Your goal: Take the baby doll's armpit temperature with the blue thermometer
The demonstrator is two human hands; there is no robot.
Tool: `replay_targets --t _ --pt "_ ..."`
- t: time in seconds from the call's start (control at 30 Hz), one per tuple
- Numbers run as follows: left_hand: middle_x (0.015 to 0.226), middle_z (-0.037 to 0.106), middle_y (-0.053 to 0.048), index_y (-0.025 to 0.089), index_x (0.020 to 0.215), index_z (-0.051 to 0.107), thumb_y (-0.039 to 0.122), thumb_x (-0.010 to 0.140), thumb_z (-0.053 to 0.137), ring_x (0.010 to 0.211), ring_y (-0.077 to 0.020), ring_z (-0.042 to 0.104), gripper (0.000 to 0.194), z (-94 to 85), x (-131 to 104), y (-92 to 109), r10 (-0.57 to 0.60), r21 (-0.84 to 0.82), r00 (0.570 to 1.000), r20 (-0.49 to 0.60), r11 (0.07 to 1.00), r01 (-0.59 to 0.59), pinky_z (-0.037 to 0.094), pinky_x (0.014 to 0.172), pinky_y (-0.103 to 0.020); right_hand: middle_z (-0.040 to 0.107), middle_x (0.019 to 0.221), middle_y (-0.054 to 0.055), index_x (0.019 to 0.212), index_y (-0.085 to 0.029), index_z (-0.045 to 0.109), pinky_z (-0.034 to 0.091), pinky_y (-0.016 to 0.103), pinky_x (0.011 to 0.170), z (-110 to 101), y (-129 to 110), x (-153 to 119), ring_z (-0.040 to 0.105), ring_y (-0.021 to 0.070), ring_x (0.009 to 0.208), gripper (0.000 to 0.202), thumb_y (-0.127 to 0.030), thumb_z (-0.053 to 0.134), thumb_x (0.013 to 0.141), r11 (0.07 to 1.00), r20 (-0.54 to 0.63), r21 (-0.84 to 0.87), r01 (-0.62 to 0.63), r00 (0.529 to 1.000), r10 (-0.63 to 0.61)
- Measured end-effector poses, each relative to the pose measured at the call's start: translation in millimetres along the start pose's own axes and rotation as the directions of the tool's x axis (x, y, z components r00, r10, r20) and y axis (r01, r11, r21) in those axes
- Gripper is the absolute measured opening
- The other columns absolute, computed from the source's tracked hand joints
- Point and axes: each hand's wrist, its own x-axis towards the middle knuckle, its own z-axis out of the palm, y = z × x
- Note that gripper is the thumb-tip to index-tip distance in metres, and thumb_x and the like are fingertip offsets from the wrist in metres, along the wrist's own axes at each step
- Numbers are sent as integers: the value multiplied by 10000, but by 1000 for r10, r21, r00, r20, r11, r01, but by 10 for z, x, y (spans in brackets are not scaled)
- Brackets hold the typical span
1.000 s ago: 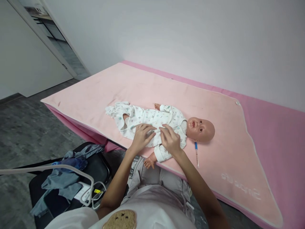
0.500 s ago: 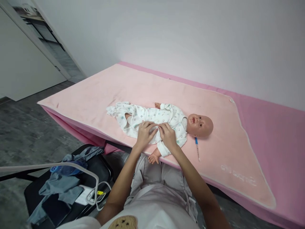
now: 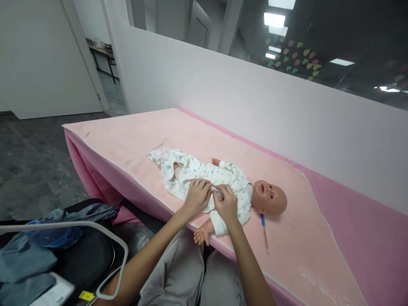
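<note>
A baby doll (image 3: 223, 187), lying on its back on a pink mat (image 3: 134, 136), is being pinched at its romper front (image 3: 210, 176) by the curled fingers of the left hand (image 3: 196, 197) and right hand (image 3: 227, 204), beside a thermometer (image 3: 264, 231).

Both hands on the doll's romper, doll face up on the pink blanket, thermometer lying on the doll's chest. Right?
Not quite. In the head view the thermometer lies on the pink blanket beside the doll's head, not on its chest. Left hand and right hand are on the romper.
</note>
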Motion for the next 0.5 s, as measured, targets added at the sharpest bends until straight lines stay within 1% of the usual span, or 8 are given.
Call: replay_targets --t 0.13,0.27,0.37,0.5 --pt "997 585 -77 161 998 562 195 895 412 929 -228 477 185 44 -4 9 11 46 1000 -24 999 -10 351 807 -384 590 832 19 874 -180 604 420 225 588 4 21 5 512 100 588 124 -262 517 841 1000 10 8 -4 1000 4" --pt "978 596 -80 154 980 559 248 916 399 912 -235 477 197 114 -5 -13 26 98 998 -49 995 -21 348 794 -390 581 787 15 816 -176 575 416 227 595 -3 56 6 512 107 601 123 -262 498 856 999 17 40 -20 1000 19" --pt "997 592 -87 155 984 553 253 927 368 924 -237 482 216 113 -10 -19 22 77 999 -33 997 -19 348 801 -391 595 788 17 823 -183 581 424 236 634 -13 74 2 531 121 652 137 -256 475 870 997 25 69 -15 1000 14" --pt "1035 576 -98 152 1021 543 175 908 358 952 -242 480 218 52 -16 -6 13 20 1000 -12 1000 -13 349 824 -395 627 823 23 875 -180 604 437 248 661 -22 73 4 545 123 658 155 -245 463 875 994 1 106 -31 1000 31"
